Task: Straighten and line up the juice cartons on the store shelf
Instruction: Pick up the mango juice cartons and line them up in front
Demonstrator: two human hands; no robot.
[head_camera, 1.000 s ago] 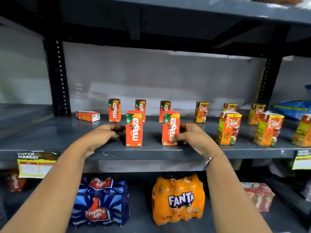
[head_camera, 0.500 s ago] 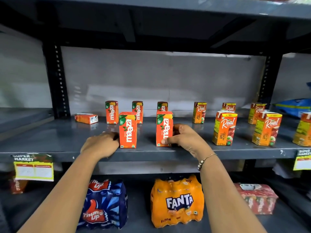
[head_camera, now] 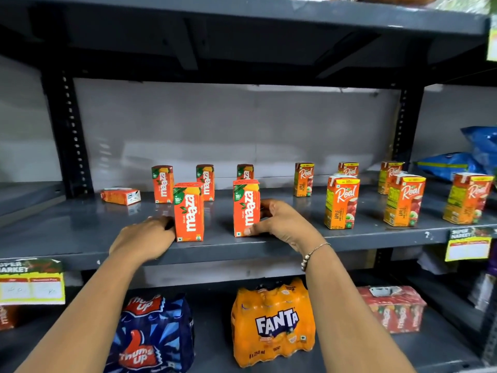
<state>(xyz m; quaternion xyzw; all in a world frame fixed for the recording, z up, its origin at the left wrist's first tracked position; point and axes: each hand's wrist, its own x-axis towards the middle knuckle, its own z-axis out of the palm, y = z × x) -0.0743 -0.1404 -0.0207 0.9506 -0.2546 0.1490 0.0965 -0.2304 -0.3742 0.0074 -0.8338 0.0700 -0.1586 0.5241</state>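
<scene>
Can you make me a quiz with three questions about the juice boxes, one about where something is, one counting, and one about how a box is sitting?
1. Where is the Fanta pack?
A. on the top shelf
B. on the shelf below the juice cartons
C. in a hand

2. How many Maaza cartons stand upright?
A. two
B. five
C. nine

3. How is the far-left carton sitting?
A. lying on its side
B. standing upright
C. stacked on another carton

Answers: 1 B, it sits under the juice shelf. 2 B, three at the back and two in front, by the left hand and the right hand. 3 A, it lies flat while the others stand.
</scene>
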